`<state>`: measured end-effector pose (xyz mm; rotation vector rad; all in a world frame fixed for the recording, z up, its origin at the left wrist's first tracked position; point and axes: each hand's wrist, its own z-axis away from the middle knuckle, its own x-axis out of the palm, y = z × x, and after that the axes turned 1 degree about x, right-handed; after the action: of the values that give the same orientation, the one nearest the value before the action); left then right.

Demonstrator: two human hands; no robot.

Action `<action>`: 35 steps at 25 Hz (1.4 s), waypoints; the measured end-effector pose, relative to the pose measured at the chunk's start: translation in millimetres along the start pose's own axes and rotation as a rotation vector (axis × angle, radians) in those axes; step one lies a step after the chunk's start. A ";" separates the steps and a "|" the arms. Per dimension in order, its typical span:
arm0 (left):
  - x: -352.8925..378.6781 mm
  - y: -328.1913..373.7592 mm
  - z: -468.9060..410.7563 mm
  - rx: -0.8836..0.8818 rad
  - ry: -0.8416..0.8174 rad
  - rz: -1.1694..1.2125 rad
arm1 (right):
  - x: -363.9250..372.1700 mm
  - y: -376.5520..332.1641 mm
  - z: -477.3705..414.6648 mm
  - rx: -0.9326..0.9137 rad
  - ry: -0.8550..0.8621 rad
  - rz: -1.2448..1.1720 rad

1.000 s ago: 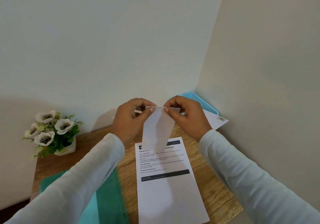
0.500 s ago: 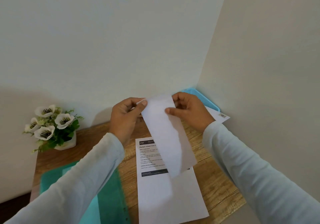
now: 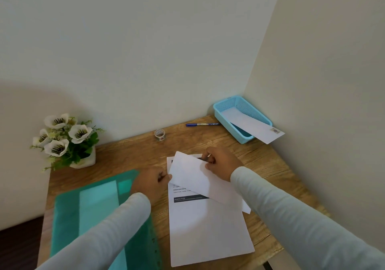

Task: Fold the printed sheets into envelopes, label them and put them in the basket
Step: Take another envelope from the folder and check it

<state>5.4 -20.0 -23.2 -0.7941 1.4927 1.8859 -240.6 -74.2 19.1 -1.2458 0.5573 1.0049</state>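
Observation:
A white envelope (image 3: 198,178) lies slanted just above the printed sheet (image 3: 206,228) on the wooden desk. My left hand (image 3: 150,183) pinches its left corner. My right hand (image 3: 220,163) grips its upper right edge with curled fingers. The printed sheet shows black text bars partly covered by the envelope. At the back right corner stands a blue basket (image 3: 227,107) holding another envelope (image 3: 254,127) with a sticker on its end, which juts over the basket's front rim.
A blue pen (image 3: 202,124) and a small roll of stickers (image 3: 159,134) lie near the back wall. A green plastic folder (image 3: 93,213) covers the desk's left. A pot of white flowers (image 3: 64,140) stands at the back left. Walls close the back and right.
Both hands have lowered the envelope from in front of the wall down onto the printed sheet, turning it slantwise. The view has tilted down, and the pen, sticker roll and basket now show.

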 end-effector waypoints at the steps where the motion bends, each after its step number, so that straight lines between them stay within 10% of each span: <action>1: 0.9 -1.8 -1.4 0.016 -0.011 -0.106 | 6.1 2.0 -2.3 0.010 -0.009 0.035; 11: 15.6 -19.7 -11.0 0.436 0.008 -0.314 | 27.8 10.2 -4.1 -0.086 -0.041 0.405; 19: 13.2 -24.2 -11.7 0.352 0.077 -0.302 | 73.1 -39.9 14.4 -0.431 -0.081 0.488; 35: 18.4 -18.3 -28.2 0.386 0.020 -0.687 | 68.3 -36.6 -20.3 -0.295 -0.041 0.467</action>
<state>10.0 -42.4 -53.9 -0.9762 1.3067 1.0516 -172.8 -71.7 -23.4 -1.3802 0.7038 1.5450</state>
